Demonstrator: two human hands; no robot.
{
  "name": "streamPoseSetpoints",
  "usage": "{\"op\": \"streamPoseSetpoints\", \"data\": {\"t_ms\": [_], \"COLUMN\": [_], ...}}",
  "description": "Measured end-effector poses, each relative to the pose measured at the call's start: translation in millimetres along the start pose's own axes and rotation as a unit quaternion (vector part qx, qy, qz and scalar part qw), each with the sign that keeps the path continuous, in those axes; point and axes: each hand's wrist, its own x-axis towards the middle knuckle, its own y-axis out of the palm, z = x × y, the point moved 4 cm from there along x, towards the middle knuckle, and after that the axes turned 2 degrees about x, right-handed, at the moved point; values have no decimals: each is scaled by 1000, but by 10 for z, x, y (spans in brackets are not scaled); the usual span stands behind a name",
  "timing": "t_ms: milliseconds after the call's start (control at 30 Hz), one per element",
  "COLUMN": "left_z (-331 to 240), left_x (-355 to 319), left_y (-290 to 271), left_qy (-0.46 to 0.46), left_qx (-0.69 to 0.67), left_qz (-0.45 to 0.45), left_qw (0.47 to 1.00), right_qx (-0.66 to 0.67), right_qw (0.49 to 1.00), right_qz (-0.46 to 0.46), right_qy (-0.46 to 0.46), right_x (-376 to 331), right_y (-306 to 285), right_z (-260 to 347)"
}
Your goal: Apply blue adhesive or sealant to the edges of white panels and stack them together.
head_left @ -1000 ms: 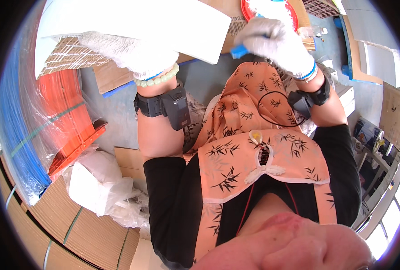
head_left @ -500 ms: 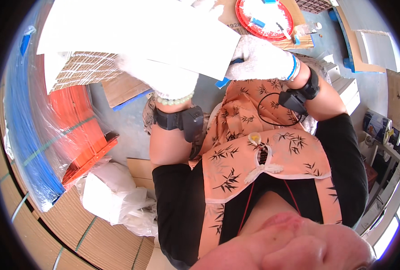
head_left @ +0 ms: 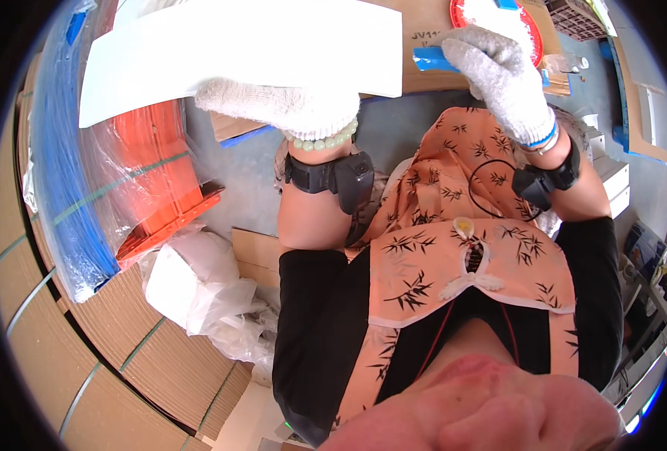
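A large white panel (head_left: 251, 45) spans the upper left. My left hand (head_left: 292, 109), in a white knitted glove, grips its near edge; some of its fingers are hidden. My right hand (head_left: 495, 75), also gloved, is raised to the right of the panel and apart from it. Its fingers are closed on a small flat blue piece (head_left: 431, 59) with a whitish patch, whose exact kind I cannot make out. Behind the right hand lies a round red tray (head_left: 538, 37) with white bits in it and another blue piece (head_left: 507, 4) on top.
The tray rests on brown cardboard (head_left: 424, 22), with a small clear bottle (head_left: 562, 63) nearby. At the left stand plastic-wrapped blue sheets (head_left: 67, 195) and orange parts (head_left: 161, 173). Crumpled clear plastic (head_left: 232, 308) lies beside stacked brown cardboard (head_left: 131, 368).
My right hand has left the panel's right edge and moved up and to the right with the blue piece. The panel has tilted, its near edge now lying differently over my left hand.
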Motion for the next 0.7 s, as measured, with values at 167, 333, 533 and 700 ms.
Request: {"op": "streamPoseSetpoints", "data": {"t_ms": [167, 333, 533, 700], "left_z": [-73, -16, 45, 68], "left_x": [-15, 32, 55, 39], "left_y": [168, 226, -76, -184], "left_qy": [135, 171, 189, 24], "left_qx": [463, 501, 355, 343], "left_qz": [21, -83, -39, -140], "left_qw": [876, 844, 915, 929], "right_qx": [17, -104, -75, 83], "right_qw": [1000, 982, 982, 996], "right_qz": [9, 73, 132, -1], "right_qy": [-18, -142, -116, 11], "right_x": [-44, -44, 6, -15], "right_y": [40, 42, 70, -365], "right_z": [113, 272, 342, 95]}}
